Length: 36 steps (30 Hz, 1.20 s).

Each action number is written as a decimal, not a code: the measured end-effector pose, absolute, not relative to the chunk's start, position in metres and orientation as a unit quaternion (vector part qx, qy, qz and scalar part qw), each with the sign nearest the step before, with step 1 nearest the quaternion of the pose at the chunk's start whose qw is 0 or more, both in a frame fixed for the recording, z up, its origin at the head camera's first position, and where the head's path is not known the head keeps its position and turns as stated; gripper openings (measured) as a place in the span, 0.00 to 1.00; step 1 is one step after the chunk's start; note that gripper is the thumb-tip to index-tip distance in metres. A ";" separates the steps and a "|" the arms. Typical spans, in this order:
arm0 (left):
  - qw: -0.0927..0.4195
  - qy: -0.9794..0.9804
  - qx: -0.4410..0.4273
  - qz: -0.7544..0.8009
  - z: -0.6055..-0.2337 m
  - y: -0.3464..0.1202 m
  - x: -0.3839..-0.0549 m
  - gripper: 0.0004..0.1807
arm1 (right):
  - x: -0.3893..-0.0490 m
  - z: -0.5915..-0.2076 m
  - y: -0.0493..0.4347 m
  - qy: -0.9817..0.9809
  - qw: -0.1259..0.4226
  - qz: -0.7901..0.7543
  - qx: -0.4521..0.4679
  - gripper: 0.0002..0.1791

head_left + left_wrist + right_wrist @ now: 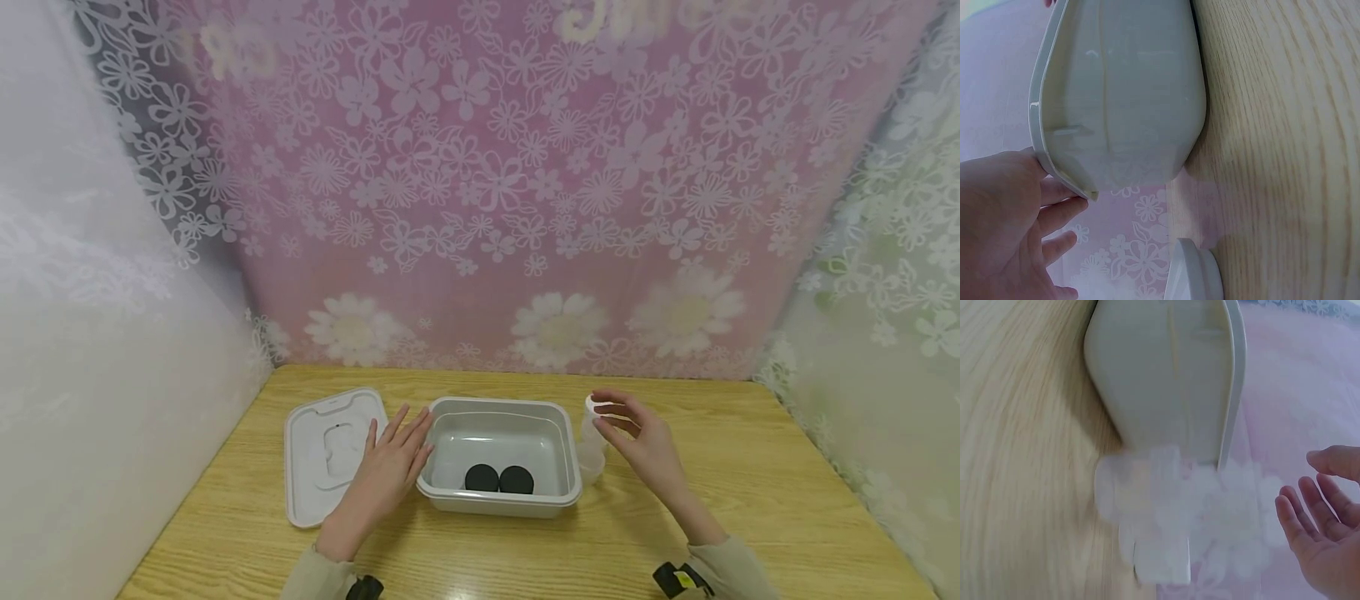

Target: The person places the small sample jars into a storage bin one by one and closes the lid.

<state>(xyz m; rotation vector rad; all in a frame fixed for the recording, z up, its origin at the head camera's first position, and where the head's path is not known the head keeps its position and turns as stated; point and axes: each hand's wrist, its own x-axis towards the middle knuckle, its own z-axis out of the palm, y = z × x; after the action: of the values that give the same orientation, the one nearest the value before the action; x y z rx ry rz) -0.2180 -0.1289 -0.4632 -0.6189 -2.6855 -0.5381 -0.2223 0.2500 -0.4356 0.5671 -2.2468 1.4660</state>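
My left hand (390, 467) rests at the left rim of a light grey plastic tub (498, 505), its fingers stretched out. In the left wrist view, that hand (1016, 212) touches the rim near a corner. Two black round discs (482, 477) lie side by side inside the tub, at its near wall. To the tub's right stand small translucent white containers, a short one (591, 463) in front and a taller one (591, 427) behind. Near them hovers my right hand (647, 442), fingers loosely bent. The right wrist view shows that hand (1329, 531) apart from the containers (1141, 487), holding nothing.
A white rectangular lid (303, 467) lies flat left of the tub, partly behind my left forearm. Everything stands on a wooden table (750, 492). A pink flowered curtain (480, 208) hangs behind it, with pale sheets on both sides.
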 end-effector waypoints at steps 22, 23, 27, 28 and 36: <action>0.185 -0.938 -0.222 -0.190 -0.465 -0.131 -0.218 0.27 | -0.191 -0.459 0.332 -0.892 0.207 0.395 0.076 0.28; 0.185 -0.938 -0.222 -0.189 -0.466 -0.131 -0.218 0.27 | -0.190 -0.460 0.333 -0.896 0.199 0.391 0.071 0.28; 0.174 -0.940 -0.219 -0.194 -0.464 -0.130 -0.217 0.27 | -0.187 -0.461 0.337 -0.908 0.151 0.388 0.049 0.30; 0.171 -0.941 -0.218 -0.193 -0.464 -0.130 -0.217 0.27 | -0.187 -0.462 0.338 -0.910 0.137 0.389 0.044 0.31; 0.162 -0.944 -0.213 -0.192 -0.461 -0.128 -0.217 0.27 | -0.190 -0.467 0.344 -0.917 0.057 0.396 0.013 0.37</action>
<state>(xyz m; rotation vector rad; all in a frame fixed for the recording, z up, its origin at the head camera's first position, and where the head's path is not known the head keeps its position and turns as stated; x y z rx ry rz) -0.2171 -0.1281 -0.4612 -0.6091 -2.6946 -0.5476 -0.1903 0.3438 -0.4674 0.0399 -2.7796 1.1996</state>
